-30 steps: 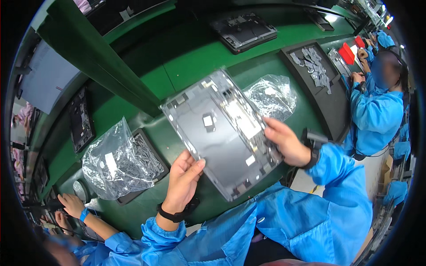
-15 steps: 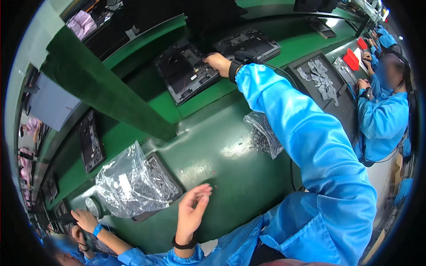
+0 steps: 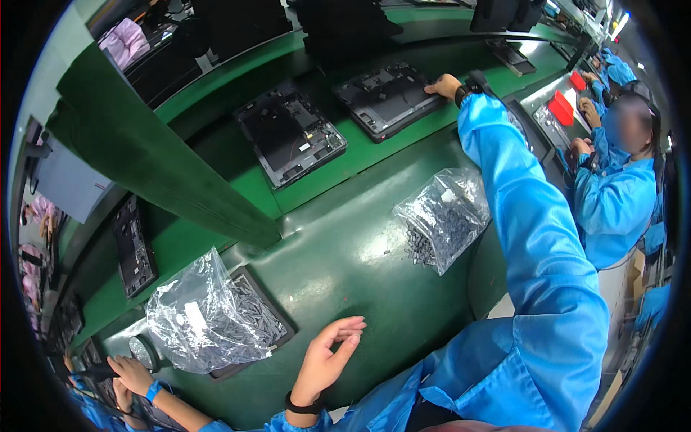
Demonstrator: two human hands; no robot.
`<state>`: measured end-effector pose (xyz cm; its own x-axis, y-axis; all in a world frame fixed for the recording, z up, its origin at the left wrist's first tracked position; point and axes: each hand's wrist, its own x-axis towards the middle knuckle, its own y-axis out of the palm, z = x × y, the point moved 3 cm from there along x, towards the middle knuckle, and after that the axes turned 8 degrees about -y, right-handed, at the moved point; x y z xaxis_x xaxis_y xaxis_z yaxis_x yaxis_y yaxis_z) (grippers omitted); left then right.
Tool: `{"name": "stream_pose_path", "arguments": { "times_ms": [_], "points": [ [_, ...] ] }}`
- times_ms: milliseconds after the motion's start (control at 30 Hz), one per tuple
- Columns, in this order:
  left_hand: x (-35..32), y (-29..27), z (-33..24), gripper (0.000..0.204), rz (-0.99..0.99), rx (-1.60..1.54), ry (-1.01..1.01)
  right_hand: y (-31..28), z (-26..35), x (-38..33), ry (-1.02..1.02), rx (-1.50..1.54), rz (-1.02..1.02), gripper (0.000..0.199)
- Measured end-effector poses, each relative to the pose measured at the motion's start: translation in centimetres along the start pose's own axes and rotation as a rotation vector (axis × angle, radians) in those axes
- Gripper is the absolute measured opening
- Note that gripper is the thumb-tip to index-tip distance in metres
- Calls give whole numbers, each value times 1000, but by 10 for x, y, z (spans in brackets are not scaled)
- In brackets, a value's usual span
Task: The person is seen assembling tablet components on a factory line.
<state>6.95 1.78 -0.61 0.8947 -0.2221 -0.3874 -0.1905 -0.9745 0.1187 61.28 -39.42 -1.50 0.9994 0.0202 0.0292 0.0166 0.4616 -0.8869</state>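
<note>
My right hand (image 3: 445, 87) reaches far out to the back, its fingers closed at the right edge of a dark open laptop base (image 3: 392, 97) lying on the raised green ledge. Left of it lies a second laptop base (image 3: 291, 133), its inner parts and a small white label showing; no hand touches it. My left hand (image 3: 327, 360) hovers over the near part of the green table, fingers loosely bent, thumb apart, holding nothing. Between my arms, a clear plastic bag (image 3: 450, 216) of small dark pieces lies on the table.
A dark tray (image 3: 263, 299) of grey strips, partly under a clear bag (image 3: 194, 320), lies at the left. A slanting green post (image 3: 165, 147) rises behind it. At the far left is a co-worker's hand (image 3: 133, 374); another co-worker (image 3: 619, 187) sits at the right near red bins (image 3: 561, 108).
My right hand has gone from the left laptop base to the right edge of the other one. My left hand stays low and open. The whole view has shifted slightly.
</note>
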Motion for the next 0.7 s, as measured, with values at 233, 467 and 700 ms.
{"name": "stream_pose_path", "arguments": {
  "times_ms": [233, 467, 700],
  "points": [
    [7, 9, -21, 32, 142, -108, -97, -29, 46, -55, 156, 685, 198, 25],
    [94, 41, -58, 37, 161, -471, -40, -57, 77, -171, -49, 1294, 123, 18],
    [102, 77, -83, 34, -32, -727, 156, -30, 140, -431, -90, 1398, -219, 64]
  ]
}}
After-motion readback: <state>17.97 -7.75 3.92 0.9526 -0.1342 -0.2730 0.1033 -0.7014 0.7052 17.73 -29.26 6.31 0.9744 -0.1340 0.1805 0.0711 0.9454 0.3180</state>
